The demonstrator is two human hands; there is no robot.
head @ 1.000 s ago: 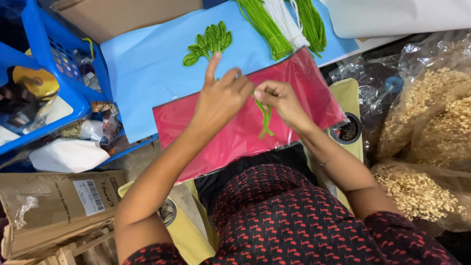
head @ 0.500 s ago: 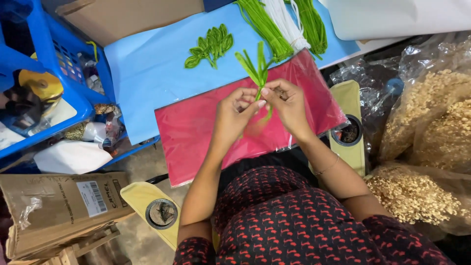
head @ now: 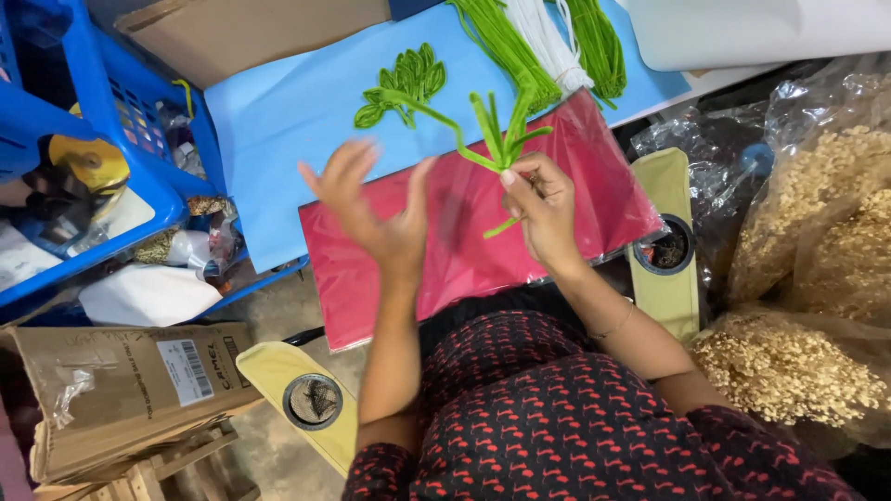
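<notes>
My right hand [head: 543, 209] pinches a small bunch of green chenille stems [head: 497, 139] folded into leaf-like loops, held above a red sheet [head: 464, 250] on my lap. One long stem arcs from the bunch toward the left. My left hand [head: 371, 209] hovers beside it with fingers spread and nothing in it, blurred by motion. A finished cluster of green looped leaves [head: 404, 83] lies on the light blue sheet [head: 288, 121] beyond the red one.
Bundles of green and white stems [head: 543, 42] lie at the far edge. Blue plastic crates [head: 102, 139] with oddments stand at left, a cardboard box [head: 121, 390] lower left, plastic bags of beige dried material [head: 817, 278] at right, two yellow stool arms [head: 664, 241] beside my lap.
My left hand has let go of the green stems and swung out to the left with fingers spread. My right hand keeps the bunch, now raised slightly.
</notes>
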